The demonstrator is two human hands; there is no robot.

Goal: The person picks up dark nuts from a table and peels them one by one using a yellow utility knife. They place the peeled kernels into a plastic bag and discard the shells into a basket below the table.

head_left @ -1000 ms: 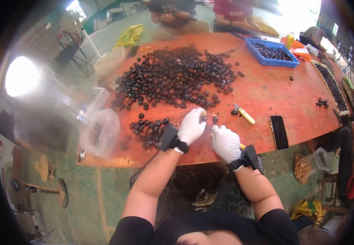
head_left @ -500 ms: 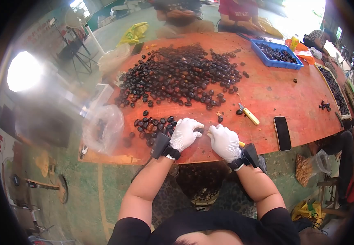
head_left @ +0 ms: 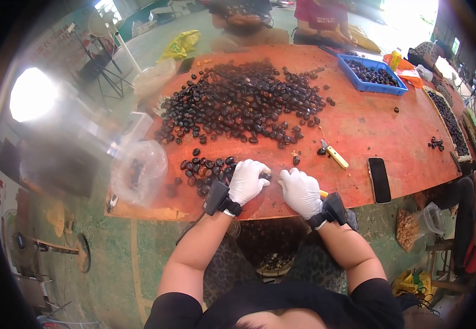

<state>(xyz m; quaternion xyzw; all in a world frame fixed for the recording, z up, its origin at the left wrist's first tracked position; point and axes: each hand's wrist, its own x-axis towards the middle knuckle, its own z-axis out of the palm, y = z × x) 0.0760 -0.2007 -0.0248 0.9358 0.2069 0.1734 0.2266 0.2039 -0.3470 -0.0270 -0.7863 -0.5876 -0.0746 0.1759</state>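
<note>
My left hand, in a white glove, is closed with a dark, glossy nut-like piece pinched at its fingertips. Facing it, a short gap away, my white-gloved right hand is closed around a tool; the end of its yellow handle sticks out by the wrist. The blade is not plain to see, but the handle resembles that of the yellow-handled knife lying on the table. Beside my left hand lies a small pile of dark pieces. A single dark piece sits beyond my right hand.
A big heap of dark pieces covers the middle of the red table. On it are a blue tray and a phone. A plastic bag hangs at the left edge. Two people sit across.
My right hand has drawn slightly away from my left, so the gap between them is wider. The left hand still pinches the dark piece, which now sits closer to its fingers.
</note>
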